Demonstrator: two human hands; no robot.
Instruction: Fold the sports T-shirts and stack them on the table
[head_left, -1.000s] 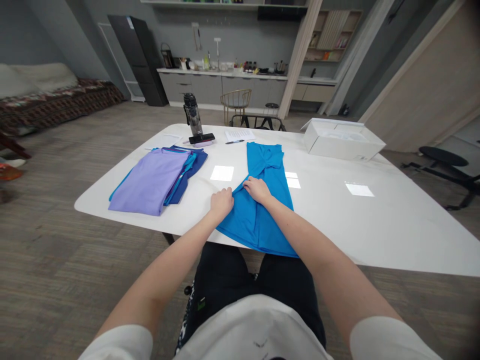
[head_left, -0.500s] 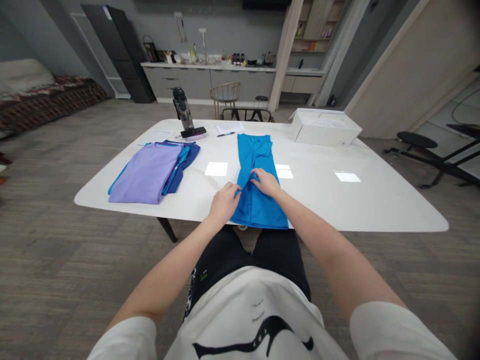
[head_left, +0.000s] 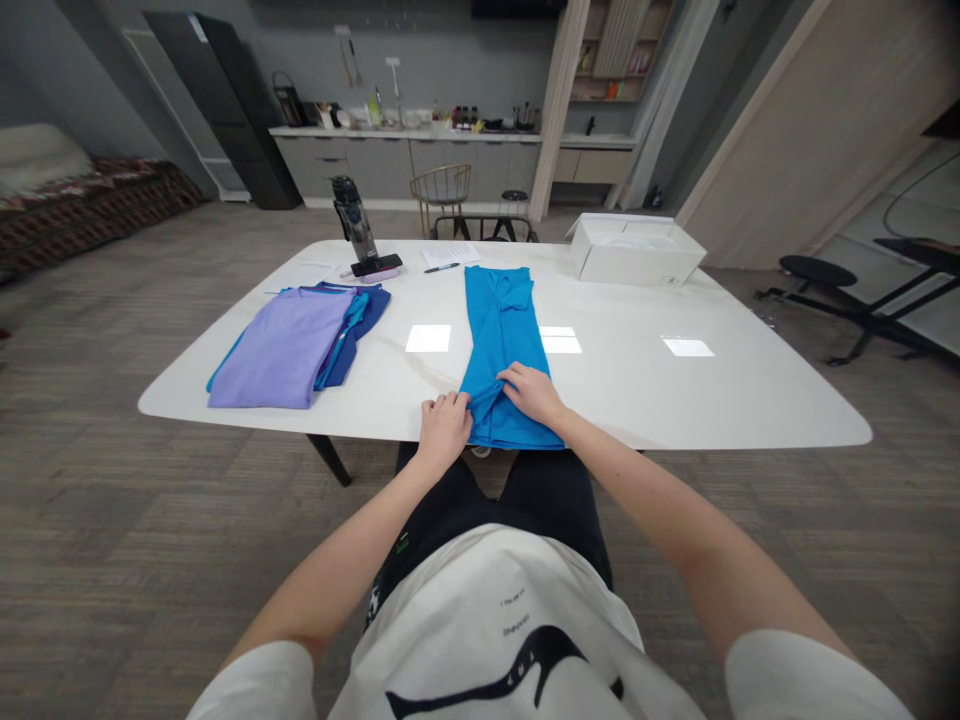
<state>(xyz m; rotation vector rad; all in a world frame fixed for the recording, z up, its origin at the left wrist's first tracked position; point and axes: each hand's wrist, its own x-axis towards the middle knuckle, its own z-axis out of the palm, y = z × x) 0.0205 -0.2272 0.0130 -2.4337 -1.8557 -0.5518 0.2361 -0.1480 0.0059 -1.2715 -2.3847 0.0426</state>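
A bright blue garment (head_left: pixel 501 335), folded into a long strip, lies on the white table (head_left: pixel 660 400) in front of me. Its lower end reaches the near table edge. My left hand (head_left: pixel 447 420) is closed on the garment's left edge near the bottom. My right hand (head_left: pixel 531 392) pinches a fold in the lower middle of the cloth, so a small ridge stands up between the two hands. To the left rests a stack of folded clothes with a lavender garment (head_left: pixel 281 350) on top and blue ones (head_left: pixel 351 345) showing beneath.
Behind the stack stands a black handheld vacuum (head_left: pixel 360 230). A pen (head_left: pixel 442 267) and a printed sheet (head_left: pixel 452 253) lie at the far edge. An open white box (head_left: pixel 634 250) sits at the back right. Beyond the table are a chair (head_left: pixel 441 186) and a kitchen counter.
Both hands have moved down the blue garment toward the near edge, still gripping cloth. The lower left part is now gathered between them. The view has shifted slightly.
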